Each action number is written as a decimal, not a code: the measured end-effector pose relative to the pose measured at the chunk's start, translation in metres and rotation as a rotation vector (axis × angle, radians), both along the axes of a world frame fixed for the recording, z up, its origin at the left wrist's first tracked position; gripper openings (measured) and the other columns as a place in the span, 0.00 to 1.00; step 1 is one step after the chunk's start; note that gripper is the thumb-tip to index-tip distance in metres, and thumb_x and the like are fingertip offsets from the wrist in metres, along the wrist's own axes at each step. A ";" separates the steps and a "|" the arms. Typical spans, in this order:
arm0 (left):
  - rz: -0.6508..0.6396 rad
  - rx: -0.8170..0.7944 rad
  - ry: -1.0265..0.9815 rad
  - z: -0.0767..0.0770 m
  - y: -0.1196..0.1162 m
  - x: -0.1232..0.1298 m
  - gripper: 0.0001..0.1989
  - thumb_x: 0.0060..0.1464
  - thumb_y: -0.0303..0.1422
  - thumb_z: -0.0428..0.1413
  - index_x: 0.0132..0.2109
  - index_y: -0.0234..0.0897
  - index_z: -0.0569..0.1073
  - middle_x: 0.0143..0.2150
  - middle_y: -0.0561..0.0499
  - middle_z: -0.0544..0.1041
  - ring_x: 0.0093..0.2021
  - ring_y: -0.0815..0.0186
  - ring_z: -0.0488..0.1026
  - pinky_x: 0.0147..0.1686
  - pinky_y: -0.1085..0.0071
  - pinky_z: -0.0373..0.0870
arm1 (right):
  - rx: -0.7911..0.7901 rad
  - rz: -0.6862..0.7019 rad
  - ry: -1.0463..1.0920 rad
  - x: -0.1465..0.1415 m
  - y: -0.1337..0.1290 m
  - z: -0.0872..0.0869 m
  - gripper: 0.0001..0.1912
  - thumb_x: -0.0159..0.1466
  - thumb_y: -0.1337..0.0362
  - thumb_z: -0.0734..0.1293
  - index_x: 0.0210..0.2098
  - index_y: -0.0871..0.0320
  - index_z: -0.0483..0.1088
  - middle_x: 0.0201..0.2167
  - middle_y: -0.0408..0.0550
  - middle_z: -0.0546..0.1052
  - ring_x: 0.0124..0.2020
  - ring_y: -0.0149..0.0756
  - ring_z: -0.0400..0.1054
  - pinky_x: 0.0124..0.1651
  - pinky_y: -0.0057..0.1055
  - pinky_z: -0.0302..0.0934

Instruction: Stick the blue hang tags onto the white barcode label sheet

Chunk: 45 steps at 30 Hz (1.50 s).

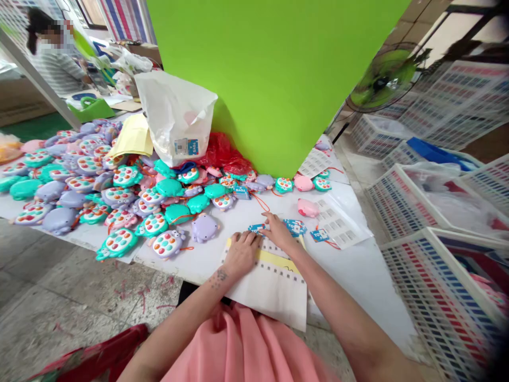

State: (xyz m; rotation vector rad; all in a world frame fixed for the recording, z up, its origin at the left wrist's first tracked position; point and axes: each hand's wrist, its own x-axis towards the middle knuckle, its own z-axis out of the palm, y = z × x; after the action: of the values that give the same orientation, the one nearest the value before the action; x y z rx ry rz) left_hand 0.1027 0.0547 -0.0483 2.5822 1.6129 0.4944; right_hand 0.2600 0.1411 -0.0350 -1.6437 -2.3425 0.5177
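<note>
Lying on the white table (350, 276) in the head view, a printed paper sheet (270, 303) with a yellow strip (280, 261) is pressed near its upper left by the left hand (243, 252). Blue TOYS tags (295, 227) are spread along its far edge, close to the right hand (276, 232). Whether either grip is clamped on anything cannot be told, the fingertips being too small to read. Animal-shaped toys (118, 196) are heaped to the left; a label sheet (342, 224) is laid to the right, beside a pink toy (308, 208).
</note>
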 end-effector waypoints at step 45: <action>0.115 0.066 -0.058 0.003 -0.006 -0.005 0.09 0.61 0.31 0.45 0.37 0.37 0.69 0.35 0.48 0.69 0.40 0.61 0.63 0.47 0.58 0.54 | 0.600 0.130 -0.275 0.055 -0.019 0.026 0.16 0.64 0.71 0.58 0.50 0.59 0.69 0.37 0.51 0.74 0.41 0.40 0.62 0.48 0.36 0.54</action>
State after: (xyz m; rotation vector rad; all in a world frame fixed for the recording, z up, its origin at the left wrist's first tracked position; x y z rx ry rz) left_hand 0.0980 0.0491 -0.0450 2.5050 1.7622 0.6350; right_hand 0.3151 0.1220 -0.0093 -1.3418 -2.4590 -0.3925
